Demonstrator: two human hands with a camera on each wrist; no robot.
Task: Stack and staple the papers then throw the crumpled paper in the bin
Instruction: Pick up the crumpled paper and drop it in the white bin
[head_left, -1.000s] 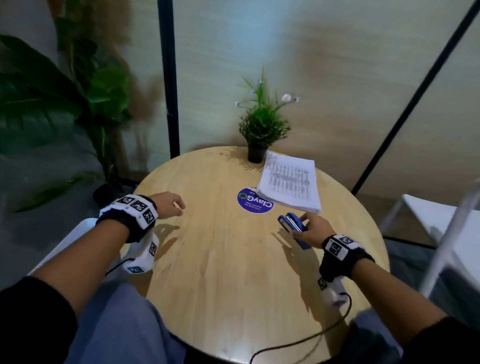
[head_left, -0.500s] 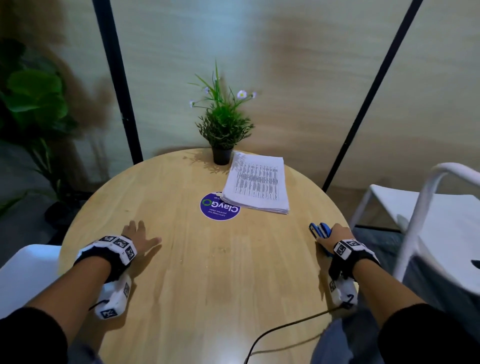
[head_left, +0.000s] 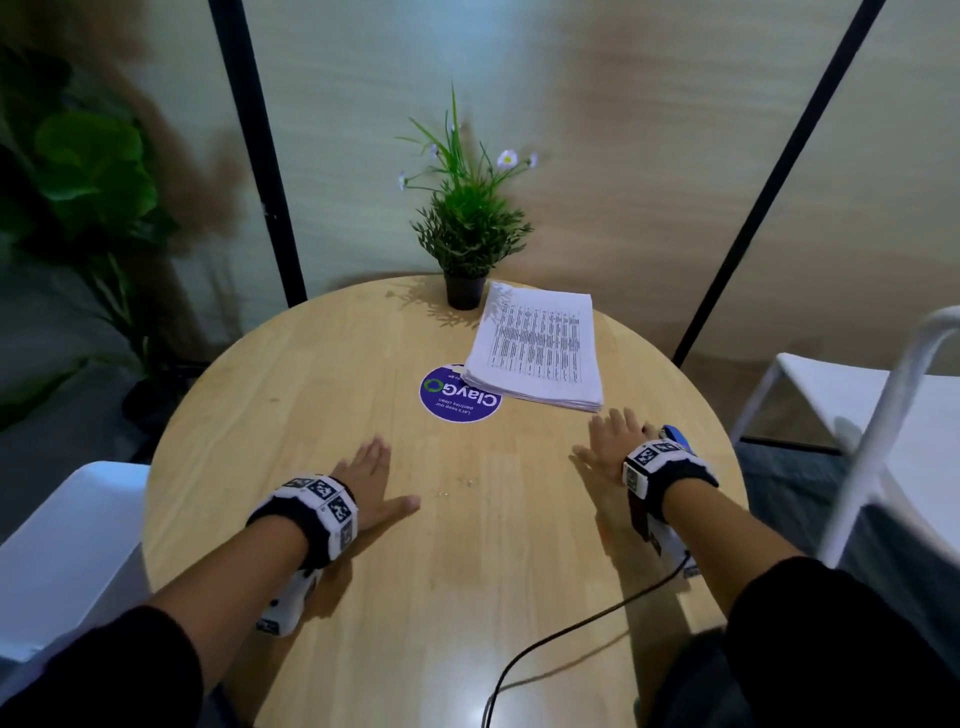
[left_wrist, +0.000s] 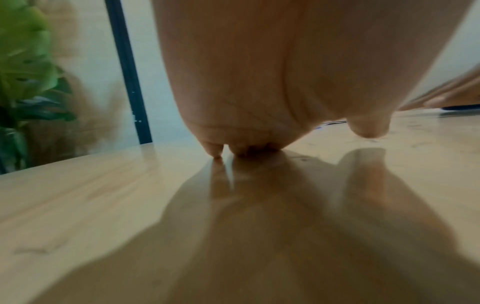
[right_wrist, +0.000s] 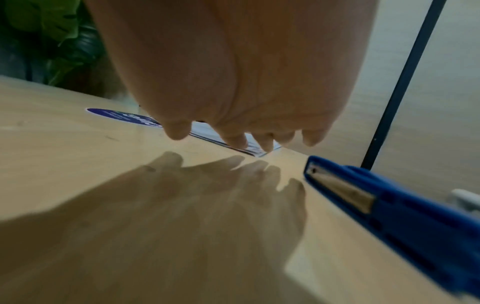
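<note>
Resting flat hands (head_left: 371, 480) (round wood).

Bare table (head_left: 467, 545) runs between the left hand (head_left: 371, 483) and right hand (head_left: 613, 441), open toward 12 o'clock as far as the sticker (head_left: 441, 402). Papers (head_left: 540, 348) block 1 o'clock, with the potted plant (head_left: 467, 244) touching their far corner. The stapler (right_wrist: 389, 205) lies just beside the right hand at 3 o'clock.

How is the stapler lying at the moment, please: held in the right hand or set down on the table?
Set down. The blue stapler lies on the table beside the right hand, whose fingers are spread and hold nothing.
</note>
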